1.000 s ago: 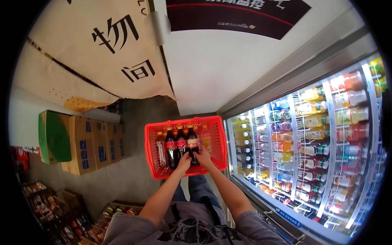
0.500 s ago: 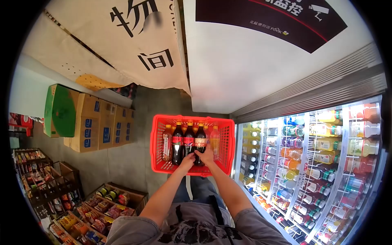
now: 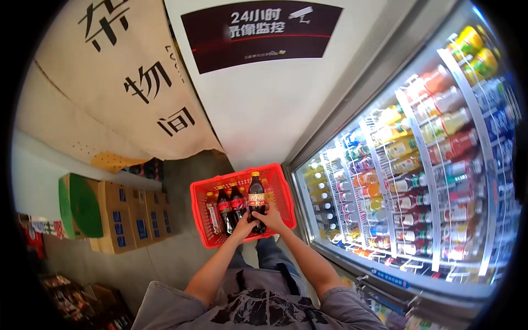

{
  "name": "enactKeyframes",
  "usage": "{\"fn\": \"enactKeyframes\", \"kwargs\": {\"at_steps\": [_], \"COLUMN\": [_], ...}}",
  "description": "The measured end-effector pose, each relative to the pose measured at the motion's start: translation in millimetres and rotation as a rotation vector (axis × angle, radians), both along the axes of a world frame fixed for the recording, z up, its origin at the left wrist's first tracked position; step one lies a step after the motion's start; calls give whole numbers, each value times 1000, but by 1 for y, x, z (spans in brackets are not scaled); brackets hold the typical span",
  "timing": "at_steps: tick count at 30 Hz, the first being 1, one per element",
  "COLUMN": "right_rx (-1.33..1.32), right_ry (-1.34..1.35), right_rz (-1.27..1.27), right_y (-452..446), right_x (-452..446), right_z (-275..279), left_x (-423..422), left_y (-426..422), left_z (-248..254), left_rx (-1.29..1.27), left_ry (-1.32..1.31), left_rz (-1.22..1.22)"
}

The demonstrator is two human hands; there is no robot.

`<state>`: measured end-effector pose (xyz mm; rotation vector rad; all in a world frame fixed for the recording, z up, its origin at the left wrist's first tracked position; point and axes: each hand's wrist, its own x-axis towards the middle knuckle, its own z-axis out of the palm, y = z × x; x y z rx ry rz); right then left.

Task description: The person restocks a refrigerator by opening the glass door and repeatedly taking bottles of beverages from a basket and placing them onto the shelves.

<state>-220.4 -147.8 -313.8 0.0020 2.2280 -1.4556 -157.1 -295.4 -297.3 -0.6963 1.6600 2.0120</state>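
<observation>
A dark cola bottle (image 3: 256, 193) with a yellow cap and a pale label stands upright at the right part of the red basket (image 3: 197, 209). Both of my hands are closed round its lower half, my left hand (image 3: 243, 226) on one side and my right hand (image 3: 270, 216) on the other. Just left of it are two more dark bottles with red labels (image 3: 224, 207). A bottle with a white label (image 3: 213, 212) lies against the basket's left side. Other yellow-capped bottles behind are partly hidden.
On the right, a lit drinks cooler (image 3: 388, 253) holds rows of bottles. Cardboard boxes (image 3: 129, 217) and a green box (image 3: 80, 206) sit on the left. A cloth curtain (image 3: 121, 121) hangs at the upper left beside a white wall (image 3: 264, 110). Snack shelves (image 3: 82, 302) are at the lower left.
The pale-labelled bottle has come up above the neighbouring bottles, with both hands round it. The view has turned, so the cooler and wall sign appear shifted.
</observation>
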Motion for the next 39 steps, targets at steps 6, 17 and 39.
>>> {"fn": "enactKeyframes", "kwargs": {"at_steps": [6, 17, 39], "right_rx": [-158, -325, -38], "right_ry": [25, 205, 574], "right_rz": [-111, -402, -1001], "right_y": [-18, -10, 187], "right_x": [29, 119, 348], "right_z": [76, 159, 286], "left_x": [3, 23, 160], "left_y": [-28, -32, 230], "left_z": [39, 133, 243], "left_rx": [71, 183, 398], "left_ry": [159, 411, 624], "left_rz": [-131, -487, -1088]}}
